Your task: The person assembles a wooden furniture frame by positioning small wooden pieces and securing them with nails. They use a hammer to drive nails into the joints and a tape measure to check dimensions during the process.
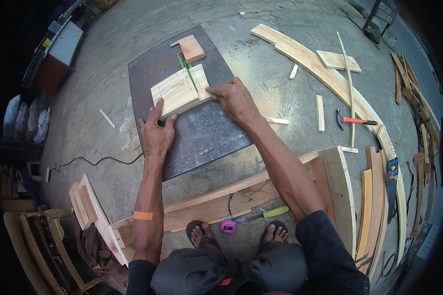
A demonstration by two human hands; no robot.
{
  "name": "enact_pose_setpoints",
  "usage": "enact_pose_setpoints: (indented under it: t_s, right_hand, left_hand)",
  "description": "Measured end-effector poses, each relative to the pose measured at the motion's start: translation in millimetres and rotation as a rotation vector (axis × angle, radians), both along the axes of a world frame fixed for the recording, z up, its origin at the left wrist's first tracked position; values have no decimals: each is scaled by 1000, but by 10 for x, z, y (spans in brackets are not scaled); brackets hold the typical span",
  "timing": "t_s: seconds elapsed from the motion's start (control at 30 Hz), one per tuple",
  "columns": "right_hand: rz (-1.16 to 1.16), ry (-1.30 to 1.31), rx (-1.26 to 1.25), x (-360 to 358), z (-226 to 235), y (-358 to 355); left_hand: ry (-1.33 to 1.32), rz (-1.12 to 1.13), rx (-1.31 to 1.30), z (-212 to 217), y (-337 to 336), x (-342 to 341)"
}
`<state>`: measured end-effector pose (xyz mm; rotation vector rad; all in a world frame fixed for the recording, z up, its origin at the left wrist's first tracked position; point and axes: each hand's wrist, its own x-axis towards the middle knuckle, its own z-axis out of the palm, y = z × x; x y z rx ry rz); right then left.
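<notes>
On a dark tabletop (206, 135) lies a pale wooden board (174, 94), with a dark narrow slit running between its wide left part and a narrow right strip (200, 81). My left hand (156, 133) grips the board's near left end, fingers on top and thumb at the near edge. At the right edge, my right hand (235, 102) pinches the narrow strip between thumb and fingers. Just beyond the board are green strips (181, 61) and a reddish-brown wood block (192, 48). Whatever lies under the board and within the slit is hidden.
A wooden frame (241, 184) stands between me and the tabletop. Near my feet lie a pink tape measure (228, 225) and a green-handled tool (274, 212). To the right are long planks (325, 69), an orange-handled hammer (359, 120) and a blue-handled saw (392, 169). A black cable (101, 160) runs left.
</notes>
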<state>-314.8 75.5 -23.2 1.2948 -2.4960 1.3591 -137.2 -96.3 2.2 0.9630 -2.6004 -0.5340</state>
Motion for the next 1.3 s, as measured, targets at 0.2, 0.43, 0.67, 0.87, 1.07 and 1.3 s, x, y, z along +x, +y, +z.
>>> enact_pose_setpoints:
  t_s: [0.2,0.43,0.67,0.87,1.07,1.3]
  right_hand:
    - [3,-1,-25,-18,-17,-68]
    - [30,-26,-29,-82,-20,-91]
    - [66,-44,-47,-151,-83,-138]
    - [31,-132,-43,-192,-141,-211]
    - [46,-42,-44,-240,-96,-260]
    - [-106,42,-109,-271,-133,-184]
  left_hand:
    - [45,-4,-97,-83,-110,7]
    - [40,-10,-91,-75,-144,-46]
    - [66,-11,-88,-105,-193,-84]
    - [27,-5,-15,-44,-219,-136]
    - [48,0,-66,-71,-295,-180]
    - [99,19,-52,-107,-449,-245]
